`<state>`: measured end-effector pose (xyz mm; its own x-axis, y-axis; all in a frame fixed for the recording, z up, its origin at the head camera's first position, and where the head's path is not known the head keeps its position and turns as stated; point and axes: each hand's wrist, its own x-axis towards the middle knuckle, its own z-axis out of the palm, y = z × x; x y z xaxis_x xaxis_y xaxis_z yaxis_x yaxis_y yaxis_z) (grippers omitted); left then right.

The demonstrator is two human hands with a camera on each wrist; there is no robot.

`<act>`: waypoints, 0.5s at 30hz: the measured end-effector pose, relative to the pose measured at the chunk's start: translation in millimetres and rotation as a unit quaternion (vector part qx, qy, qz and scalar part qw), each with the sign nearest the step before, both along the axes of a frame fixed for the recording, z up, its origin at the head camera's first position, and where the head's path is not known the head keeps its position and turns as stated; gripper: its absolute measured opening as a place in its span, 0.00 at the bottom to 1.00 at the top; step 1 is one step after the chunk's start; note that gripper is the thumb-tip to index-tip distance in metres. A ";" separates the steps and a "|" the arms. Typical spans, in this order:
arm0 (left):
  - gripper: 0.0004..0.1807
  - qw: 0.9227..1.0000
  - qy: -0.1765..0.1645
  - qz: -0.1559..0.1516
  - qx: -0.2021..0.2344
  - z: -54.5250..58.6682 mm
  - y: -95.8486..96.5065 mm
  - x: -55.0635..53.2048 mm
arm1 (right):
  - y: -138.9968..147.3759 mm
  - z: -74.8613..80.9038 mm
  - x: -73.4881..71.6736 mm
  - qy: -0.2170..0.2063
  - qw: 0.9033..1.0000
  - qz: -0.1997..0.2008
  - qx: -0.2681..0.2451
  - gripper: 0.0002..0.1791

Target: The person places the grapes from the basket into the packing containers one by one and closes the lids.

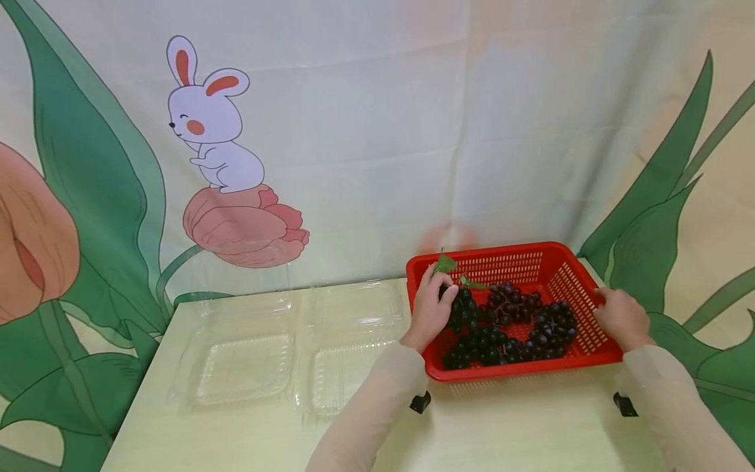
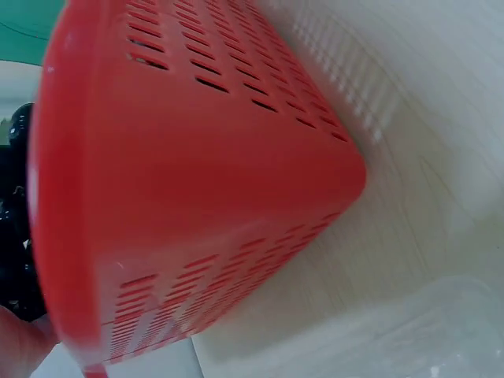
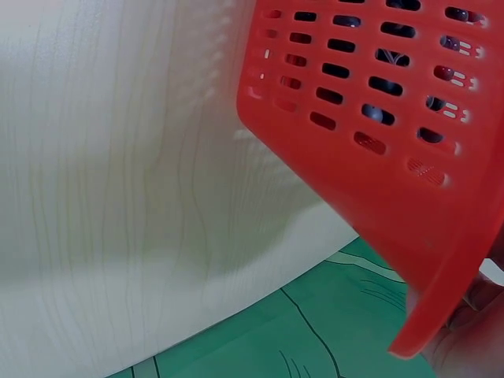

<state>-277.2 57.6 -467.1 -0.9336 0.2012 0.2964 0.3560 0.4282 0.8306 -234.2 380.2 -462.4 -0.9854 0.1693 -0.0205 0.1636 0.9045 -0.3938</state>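
A red plastic basket (image 1: 489,375) holds several bunches of dark grapes (image 1: 551,331). My left hand (image 1: 433,305) reaches over its left side and grips a bunch of dark grapes (image 1: 463,311) close to a green leaf (image 1: 445,263); part of the grip is hidden behind the fingers. On the opposite side, my right hand (image 1: 625,319) holds the basket's right rim. The left wrist view has the slotted basket wall (image 2: 205,165) up close, with part of the hand (image 2: 20,346) beside grapes. Curled fingers (image 3: 472,307) show by the rim in the right wrist view.
Two clear plastic clamshell containers stand with lids raised on the pale table (image 1: 236,439), left of the basket: one farther left (image 1: 244,396), the other (image 1: 318,387) nearer. A printed fabric backdrop (image 1: 366,164) with a rabbit and flowers hangs behind the table.
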 end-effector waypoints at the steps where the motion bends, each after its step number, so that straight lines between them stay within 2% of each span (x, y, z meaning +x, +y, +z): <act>1: 0.05 1.000 0.004 0.003 0.008 1.2 0.3 -0.4 | -0.1 0.3 0.0 0.000 1.000 0.000 0.000 0.24; 6: 0.05 0.999 0.019 -0.005 0.044 8.5 2.5 2.7 | -1.0 0.5 0.7 -0.003 1.000 -0.002 -0.004 0.24; 10: 0.05 0.998 0.005 -0.034 0.057 11.4 5.6 8.1 | -1.5 0.0 1.1 -0.001 1.000 -0.003 -0.004 0.24; 15: 0.06 0.996 -0.018 -0.060 0.065 8.7 8.8 14.5 | -1.3 -0.6 0.6 0.004 1.000 -0.003 -0.001 0.24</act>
